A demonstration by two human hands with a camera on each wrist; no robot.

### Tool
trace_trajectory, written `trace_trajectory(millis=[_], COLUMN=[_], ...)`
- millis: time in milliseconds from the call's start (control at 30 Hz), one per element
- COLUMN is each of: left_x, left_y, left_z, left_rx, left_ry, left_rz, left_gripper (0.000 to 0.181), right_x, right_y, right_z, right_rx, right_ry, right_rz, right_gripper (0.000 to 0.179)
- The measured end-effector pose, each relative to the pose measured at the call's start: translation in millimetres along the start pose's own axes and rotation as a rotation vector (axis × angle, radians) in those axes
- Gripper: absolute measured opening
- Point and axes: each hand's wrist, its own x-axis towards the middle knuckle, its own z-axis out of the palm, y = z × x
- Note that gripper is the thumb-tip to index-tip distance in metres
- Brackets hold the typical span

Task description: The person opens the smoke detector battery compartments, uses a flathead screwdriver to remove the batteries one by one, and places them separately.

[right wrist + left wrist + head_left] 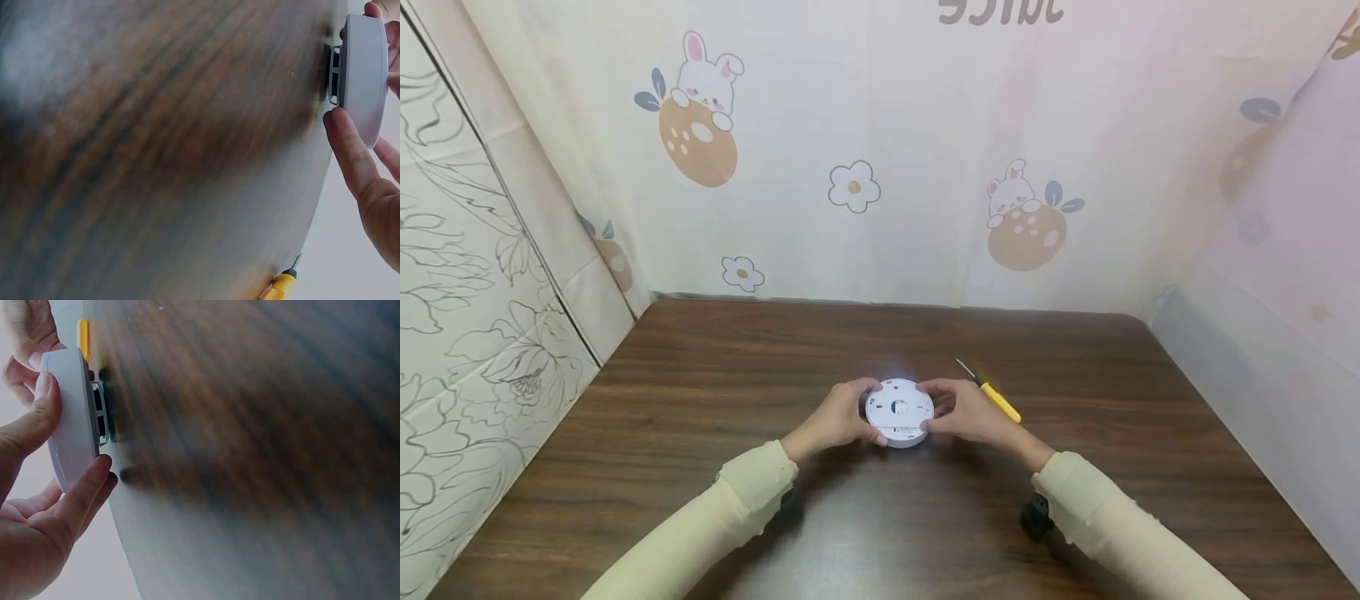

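Note:
A round white smoke detector (pixel 914 408) is held a little above the table, its flat back with slots and a centre hole facing up. My left hand (pixel 841 417) grips its left rim between thumb and fingers. At the right rim, my right hand (pixel 973 413) grips it likewise. In the left wrist view, the side wall of the smoke detector (pixel 70 419) shows, with a slotted vent part facing the tabletop. The right wrist view shows the same housing (pixel 365 75) with fingers at its edge.
A screwdriver (pixel 1000 402) with a yellow handle lies on the brown wooden table (pixel 737 358), just beyond my right hand. Its shaft points away to the left. A printed curtain (pixel 910 250) hangs behind the table's far edge, and light fabric hangs on both sides.

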Motion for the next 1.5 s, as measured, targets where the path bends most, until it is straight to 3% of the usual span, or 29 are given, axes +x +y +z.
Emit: trace_trajectory(millis=[500, 733, 900, 1067, 1300, 1500], left_x=[1.6, -1.4, -0.5, -0.8, -0.5, 1.4], left_y=[0.4, 1.4, -0.6, -2.4, -1.7, -2.5], left_z=[0.6, -1.8, -2.1, -0.7, -3.1, 0.2], left_rx=[-0.002, -0.037, -0.038, -0.073, -0.084, -0.076], left_ry=[-0.001, -0.023, -0.045, -0.051, -0.045, -0.056], left_rz=[-0.042, -0.050, -0.026, -0.051, -0.061, -0.080], left_gripper=[0.068, 0.085, 0.090, 0.088, 0.088, 0.088], right_x=[-0.1, 3.0, 5.5, 8.9, 26.4, 37.9], right_y=[4, 3, 3, -4, -18, -25], right_z=[-2, -3, -6, -14, -16, -11], right_rx=[0.044, 0.036, -0.016, -0.119, -0.221, -0.275], right_ry=[-0.008, -0.026, -0.065, -0.086, 0.019, -0.025], right_rz=[-0.003, -0.026, -0.024, -0.044, -0.136, -0.179], right_gripper=[0.053, 0.052, 0.053, 0.053, 0.025, 0.016])
